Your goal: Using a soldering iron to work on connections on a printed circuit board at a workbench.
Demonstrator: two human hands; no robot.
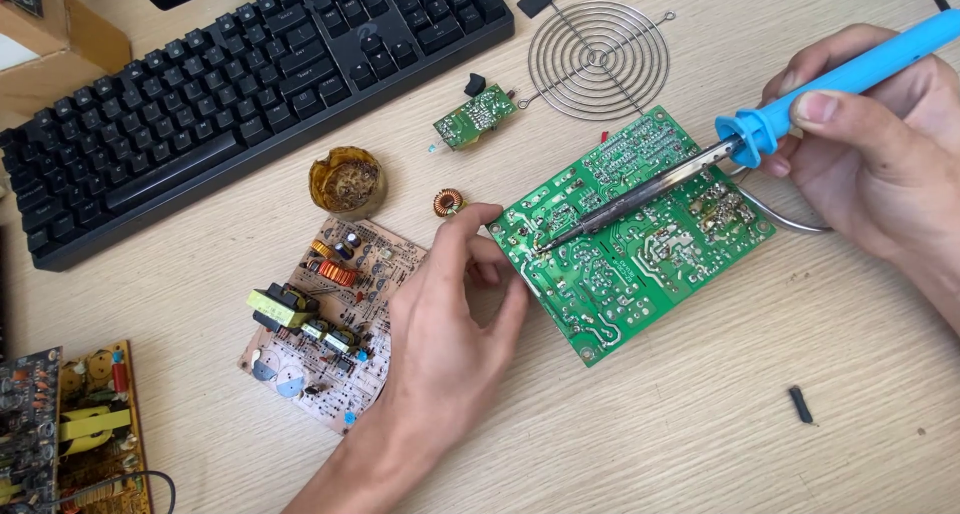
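Single view only: head-worn camera, no second view to share scene with. Looks steeply down and forward onto desk (700, 434) from above person's own position. Range close: desk surface fills whole frame. Left hand (440, 344) enters from bottom edge, right hand (870, 144) from right edge. Green circuit board (630, 229) sits slightly right of frame centre. Black keyboard (250, 94) runs along top left, cut by top edge. Far desk edge out of frame.
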